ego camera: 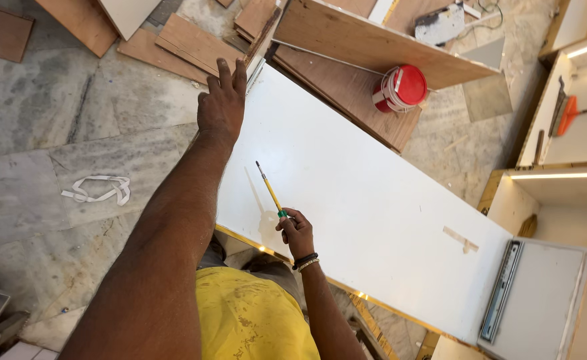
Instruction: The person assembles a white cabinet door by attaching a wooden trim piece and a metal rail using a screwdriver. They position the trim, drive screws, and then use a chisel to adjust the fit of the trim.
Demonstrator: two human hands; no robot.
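A long white board [367, 193] lies slantwise across the view, and everything here is placed against it. The left hand [221, 103] rests at the board's far left corner, fingers stretched out flat and close together over the edge, holding nothing; whether the fingertips press on the board itself or on the thin metal strip [254, 73] beside that corner is hard to make out. The right hand [296, 231] sits near the board's near long edge, closed around the green handle end of a slim yellow pencil-like tool [271, 193], whose dark tip points up the board toward the left hand; its exact kind is too small to tell. It casts a faint shadow on the white surface.

Beyond the board's far long edge stand brown plywood panels [367, 47] and a red-lidded bucket [400, 88], partly hidden behind a panel. On the board's right part there is a short strip of tan tape [460, 239], and off its right end a metal drawer slide [500, 290] on a grey panel, cut off by the frame. Left of the board, a crumpled white strip [97, 189] lies on the marble floor [40, 133]. The person's yellow shirt [253, 320] hides what lies under the near edge
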